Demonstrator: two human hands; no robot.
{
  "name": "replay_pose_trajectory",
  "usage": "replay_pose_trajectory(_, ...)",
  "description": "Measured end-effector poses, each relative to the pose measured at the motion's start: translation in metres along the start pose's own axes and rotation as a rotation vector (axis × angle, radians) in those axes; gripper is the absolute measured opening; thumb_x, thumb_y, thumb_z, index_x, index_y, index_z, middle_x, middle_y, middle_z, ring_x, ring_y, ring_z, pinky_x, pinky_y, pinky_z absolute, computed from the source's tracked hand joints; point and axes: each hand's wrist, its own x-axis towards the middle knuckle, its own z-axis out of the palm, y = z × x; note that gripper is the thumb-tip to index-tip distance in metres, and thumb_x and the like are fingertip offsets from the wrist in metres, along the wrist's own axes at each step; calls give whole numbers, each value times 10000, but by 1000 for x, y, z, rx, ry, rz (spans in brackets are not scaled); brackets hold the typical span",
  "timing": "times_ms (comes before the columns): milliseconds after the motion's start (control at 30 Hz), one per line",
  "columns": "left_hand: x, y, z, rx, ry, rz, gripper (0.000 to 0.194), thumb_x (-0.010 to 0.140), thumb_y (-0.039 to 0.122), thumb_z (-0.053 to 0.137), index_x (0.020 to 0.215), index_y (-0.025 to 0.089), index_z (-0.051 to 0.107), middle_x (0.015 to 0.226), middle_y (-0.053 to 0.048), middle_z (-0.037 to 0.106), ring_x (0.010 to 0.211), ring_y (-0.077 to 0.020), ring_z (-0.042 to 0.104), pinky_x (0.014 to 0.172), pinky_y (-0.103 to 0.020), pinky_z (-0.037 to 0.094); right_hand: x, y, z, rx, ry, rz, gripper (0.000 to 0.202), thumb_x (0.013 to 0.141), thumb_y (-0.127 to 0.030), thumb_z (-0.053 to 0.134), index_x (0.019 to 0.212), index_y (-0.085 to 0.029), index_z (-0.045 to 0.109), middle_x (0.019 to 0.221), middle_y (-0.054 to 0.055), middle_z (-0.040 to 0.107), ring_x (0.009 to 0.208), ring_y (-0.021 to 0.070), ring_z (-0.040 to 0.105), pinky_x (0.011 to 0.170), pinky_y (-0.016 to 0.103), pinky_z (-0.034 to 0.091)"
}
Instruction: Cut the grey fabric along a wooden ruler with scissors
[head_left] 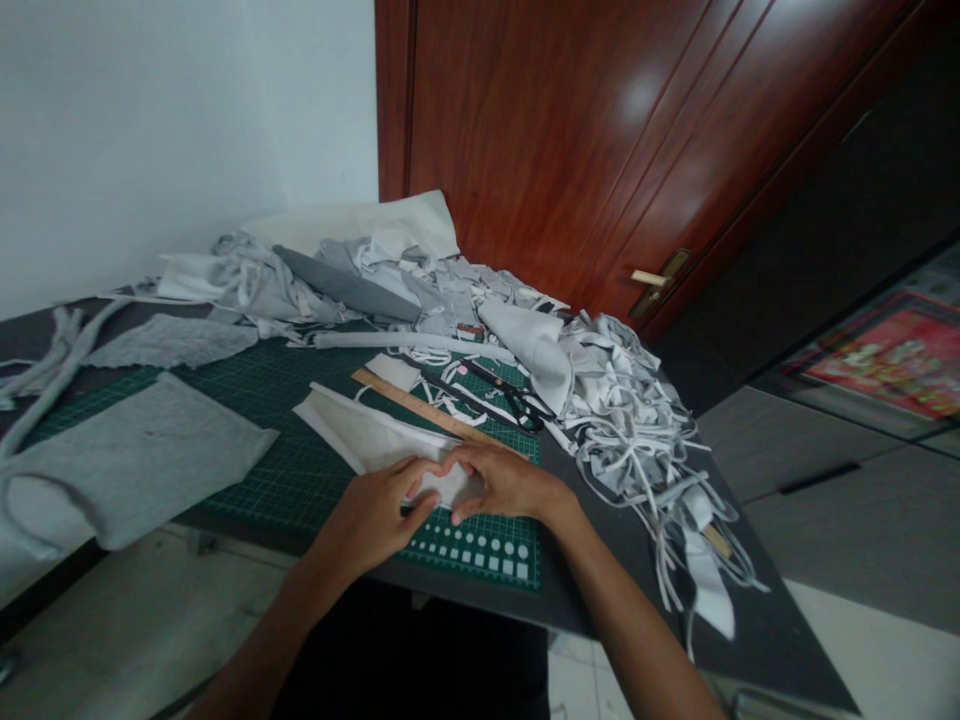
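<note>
A white fabric piece (360, 432) lies on the green cutting mat (285, 470). My left hand (375, 515) and my right hand (502, 482) both press on its near end, fingers meeting over the cloth. My left hand seems to hold a dark, thin object against the fabric; what it is I cannot tell. A wooden ruler (420, 408) lies just behind the fabric. Black scissors (510, 395) rest farther back on the mat.
A grey fabric panel (135, 460) lies at the left of the mat. A heap of grey and white scraps (360, 280) and tangled strips (637, 420) covers the back and right of the dark table. A red-brown door (600, 150) stands behind.
</note>
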Motion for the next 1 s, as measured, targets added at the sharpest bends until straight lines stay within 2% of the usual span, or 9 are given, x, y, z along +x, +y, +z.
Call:
replay_pose_trajectory(200, 1, 10, 1, 70, 6, -25, 219, 1006, 367, 558, 1147, 288, 707, 1027, 0, 786, 917, -225, 746, 792, -304, 481, 0, 5, 3, 22, -37, 2, 481, 700, -340, 1003, 1032, -205, 682, 1007, 3, 662, 928, 196, 596, 848, 274, 446)
replay_pose_trajectory(367, 1, 13, 0, 100, -5, -57, 205, 987, 372, 595, 1142, 293, 704, 1004, 1, 780, 934, -238, 746, 786, -309, 473, 0, 7, 3, 48, -57, -10, 414, 731, -325, 986, 990, -196, 691, 988, 0, 672, 929, 190, 601, 826, 264, 435)
replay_pose_trajectory(667, 2, 12, -1, 99, -53, -26, 232, 968, 343, 632, 1187, 302, 694, 1071, 4, 779, 957, -239, 740, 820, -319, 474, -2, 8, 0, 92, -110, -23, 367, 767, -298, 962, 1007, -189, 706, 952, -14, 636, 884, 166, 573, 778, 248, 418)
replay_pose_trajectory(1000, 2, 13, -1, 100, -66, -54, 293, 976, 399, 615, 1234, 286, 696, 1123, -12, 788, 983, -261, 752, 846, -343, 494, -7, 7, -6, 112, -165, 1, 398, 751, -271, 964, 1037, -174, 704, 927, -28, 592, 829, 144, 508, 744, 235, 384)
